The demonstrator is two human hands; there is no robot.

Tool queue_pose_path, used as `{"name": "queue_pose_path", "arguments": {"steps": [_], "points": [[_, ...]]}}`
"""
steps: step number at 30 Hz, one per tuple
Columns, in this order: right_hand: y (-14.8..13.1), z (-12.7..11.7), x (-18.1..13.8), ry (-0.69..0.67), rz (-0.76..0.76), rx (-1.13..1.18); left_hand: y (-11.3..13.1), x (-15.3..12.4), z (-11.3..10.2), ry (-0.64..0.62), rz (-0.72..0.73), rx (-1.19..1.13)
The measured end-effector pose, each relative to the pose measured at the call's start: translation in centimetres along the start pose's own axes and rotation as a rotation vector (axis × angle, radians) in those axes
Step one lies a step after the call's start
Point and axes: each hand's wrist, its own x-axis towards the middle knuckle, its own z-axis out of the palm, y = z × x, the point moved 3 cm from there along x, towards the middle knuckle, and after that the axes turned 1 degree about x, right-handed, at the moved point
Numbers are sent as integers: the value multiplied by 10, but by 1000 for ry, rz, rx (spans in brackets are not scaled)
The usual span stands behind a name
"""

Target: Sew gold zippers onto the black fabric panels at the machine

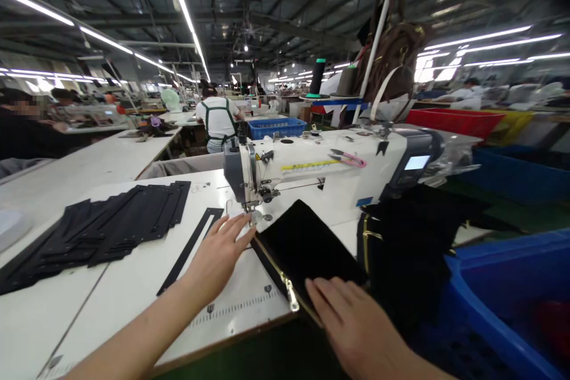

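A black fabric panel [307, 237] with a gold zipper [275, 267] along its near edge lies on the sewing machine bed. Its left corner reaches the presser foot [249, 206], partly hidden by my fingers. My left hand [225, 246] has its fingers stretched out beside the needle area, the fingertips at that corner. My right hand [347, 312] lies with extended fingers on the panel's near right edge, close to the metal zipper pull [293, 297]; its thumb is hidden. The white sewing machine [325, 160] stands just behind the panel. A black slotted strip [187, 255] lies left of my left hand.
Many black cut pieces [129, 219] are fanned out on the white table [27, 314] at left. Pink-handled thread snips [351, 158] rest on the machine arm. Black zippered fabric [405, 237] is heaped at right beside a blue crate [472, 303]. A person [218, 116] sits ahead.
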Motion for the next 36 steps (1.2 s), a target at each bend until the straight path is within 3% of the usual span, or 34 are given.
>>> {"name": "queue_pose_path", "arguments": {"steps": [2, 4, 7, 9, 12, 15, 18, 26, 31, 36], "points": [[-18, 19, 5, -88, 2, 162, 10, -17, 17, -100, -88, 7], [-13, 26, 15, -166, 72, 310, 23, -28, 24, -194, -117, -61], [34, 37, 33, -218, 354, 317, 35, -29, 27, -323, -130, -167], [72, 56, 41, -320, 578, 288, 34, -22, 27, -390, -136, -213], [105, 86, 52, -392, 665, 302, 26, -11, 29, -450, -128, -239], [110, 102, 61, -351, 676, 252, 22, -3, 30, -454, -123, -223], [102, 104, 64, -306, 652, 148, 21, 2, 32, -466, -124, -208], [92, 102, 76, -361, 460, 15, 13, 15, 42, -540, -143, -180], [44, 101, 83, -314, 74, 300, 5, 17, 51, -519, -134, -210], [29, 113, 68, -361, 57, 425, 14, 5, 42, -430, -113, -255]]}}
